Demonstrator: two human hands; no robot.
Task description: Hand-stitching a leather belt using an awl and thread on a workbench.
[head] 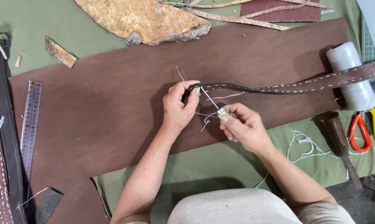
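Two hands meet over the middle of a big brown leather sheet (112, 124) on the counter (25, 37). Left hand (178, 108) is pinched shut on the end of a dark stitched leather strap (278, 88), thumb and fingers clamped right at the tip. Right hand (244, 127) is closed around the handle of an awl (214, 105), whose thin metal point angles up and left to the strap end. Loose white thread (208, 118) loops between the two hands and a few strands stick up above the left one.

From there the strap runs off to the right, lifted a bit, with white stitching along it, and passes over a spool of white thread (353, 79) near the right edge. Just below the spool sit scissors with red and yellow handles (368, 128), and next to those a wooden-handled tool (339, 141) lying on the green mat, with a tangle of thread scraps beside it.

Up top there's a rough tan hide piece (146, 18) and a sheet of reddish sandpaper (283, 10). Over on the left, a metal ruler (30, 124) lies on the sheet, with more stitched dark straps (0, 166) along the edge.
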